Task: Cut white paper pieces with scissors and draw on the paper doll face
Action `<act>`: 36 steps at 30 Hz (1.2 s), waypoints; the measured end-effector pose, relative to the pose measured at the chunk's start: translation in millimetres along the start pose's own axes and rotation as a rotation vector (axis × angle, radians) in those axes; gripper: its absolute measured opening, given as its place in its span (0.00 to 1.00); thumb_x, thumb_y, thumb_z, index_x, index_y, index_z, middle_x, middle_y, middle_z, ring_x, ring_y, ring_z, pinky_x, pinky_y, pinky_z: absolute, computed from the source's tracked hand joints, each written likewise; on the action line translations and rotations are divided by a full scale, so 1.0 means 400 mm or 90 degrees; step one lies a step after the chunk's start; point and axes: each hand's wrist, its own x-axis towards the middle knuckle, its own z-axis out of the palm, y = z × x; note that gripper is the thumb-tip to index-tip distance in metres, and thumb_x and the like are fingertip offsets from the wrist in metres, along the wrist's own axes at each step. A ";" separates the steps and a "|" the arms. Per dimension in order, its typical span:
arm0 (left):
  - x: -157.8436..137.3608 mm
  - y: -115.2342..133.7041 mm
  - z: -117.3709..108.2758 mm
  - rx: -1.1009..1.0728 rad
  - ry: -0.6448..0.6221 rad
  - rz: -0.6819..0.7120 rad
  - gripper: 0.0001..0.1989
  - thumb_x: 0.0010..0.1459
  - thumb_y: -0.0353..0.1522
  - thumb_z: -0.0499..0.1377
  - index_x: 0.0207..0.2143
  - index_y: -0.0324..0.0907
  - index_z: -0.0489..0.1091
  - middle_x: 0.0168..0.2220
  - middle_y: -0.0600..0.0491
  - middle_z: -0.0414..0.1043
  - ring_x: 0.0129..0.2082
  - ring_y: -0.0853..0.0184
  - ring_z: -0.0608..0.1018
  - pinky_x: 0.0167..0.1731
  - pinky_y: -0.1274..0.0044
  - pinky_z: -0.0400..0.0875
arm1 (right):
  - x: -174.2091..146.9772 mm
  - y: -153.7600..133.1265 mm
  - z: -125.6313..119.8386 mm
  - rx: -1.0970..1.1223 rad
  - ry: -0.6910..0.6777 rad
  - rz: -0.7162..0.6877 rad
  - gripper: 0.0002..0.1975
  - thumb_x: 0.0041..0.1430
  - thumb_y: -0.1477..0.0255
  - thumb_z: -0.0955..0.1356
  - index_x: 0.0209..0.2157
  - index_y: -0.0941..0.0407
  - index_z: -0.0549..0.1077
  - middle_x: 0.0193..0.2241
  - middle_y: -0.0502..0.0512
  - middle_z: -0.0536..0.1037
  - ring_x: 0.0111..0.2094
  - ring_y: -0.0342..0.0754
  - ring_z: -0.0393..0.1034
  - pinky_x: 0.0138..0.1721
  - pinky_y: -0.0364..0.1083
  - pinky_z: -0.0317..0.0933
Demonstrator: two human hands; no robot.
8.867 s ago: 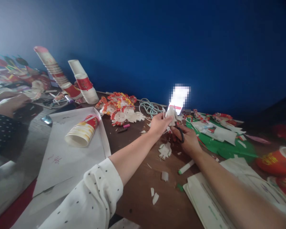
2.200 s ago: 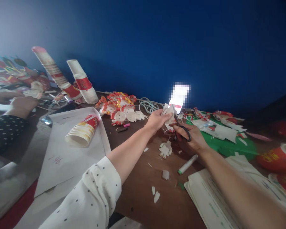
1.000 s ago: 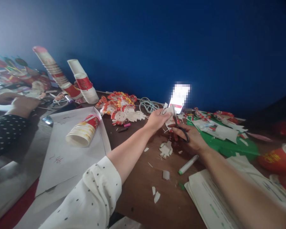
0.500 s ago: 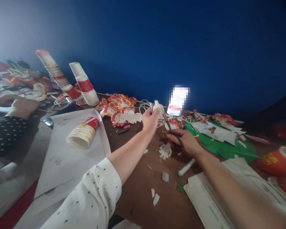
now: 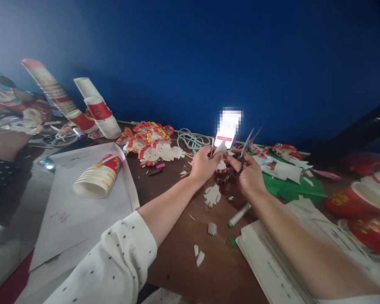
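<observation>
My left hand (image 5: 204, 164) is closed on a small white paper piece (image 5: 221, 147) that sticks up past its fingertips. Close beside it, my right hand (image 5: 249, 171) has its fingers through the dark handles of a pair of scissors (image 5: 247, 141), whose blades point up and away from the paper. The right thumb and fingertips are near or touching the paper; which, I cannot tell. Below the hands a white leaf-shaped paper cutout (image 5: 212, 196) lies on the brown table (image 5: 177, 270). Behind the hands stands a lit phone (image 5: 226, 133), partly blurred out.
Left of me, a shallow white box lid (image 5: 60, 236) holds stacked paper cups (image 5: 98, 177). Decorated cutouts (image 5: 150, 143) and a coiled pale cord (image 5: 193, 139) lie near the blue wall. A green-tipped marker (image 5: 240, 215) lies right. Another person's hand (image 5: 6, 143) is at far left.
My right hand has come up to my left hand, and the scissor blades have swung from the paper to pointing upward. The view has shifted slightly right.
</observation>
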 end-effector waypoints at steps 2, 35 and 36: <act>-0.003 -0.004 0.004 0.017 -0.002 0.038 0.08 0.55 0.37 0.59 0.31 0.41 0.71 0.29 0.53 0.72 0.29 0.69 0.70 0.33 0.77 0.62 | 0.003 0.003 -0.002 0.013 0.003 0.005 0.23 0.45 0.60 0.74 0.44 0.52 0.72 0.31 0.50 0.77 0.33 0.47 0.74 0.31 0.44 0.65; -0.011 -0.021 0.024 0.037 0.007 0.138 0.08 0.58 0.36 0.58 0.33 0.42 0.74 0.35 0.50 0.75 0.37 0.66 0.75 0.40 0.75 0.67 | -0.010 -0.023 0.007 -0.097 0.015 -0.029 0.21 0.42 0.64 0.75 0.39 0.54 0.72 0.29 0.50 0.77 0.31 0.46 0.72 0.34 0.46 0.65; -0.012 -0.020 0.026 0.028 0.005 0.134 0.08 0.58 0.37 0.58 0.33 0.42 0.74 0.35 0.50 0.75 0.37 0.66 0.75 0.40 0.75 0.66 | -0.011 -0.024 0.007 -0.105 0.020 -0.027 0.21 0.42 0.64 0.75 0.39 0.54 0.73 0.29 0.50 0.77 0.30 0.46 0.72 0.34 0.46 0.65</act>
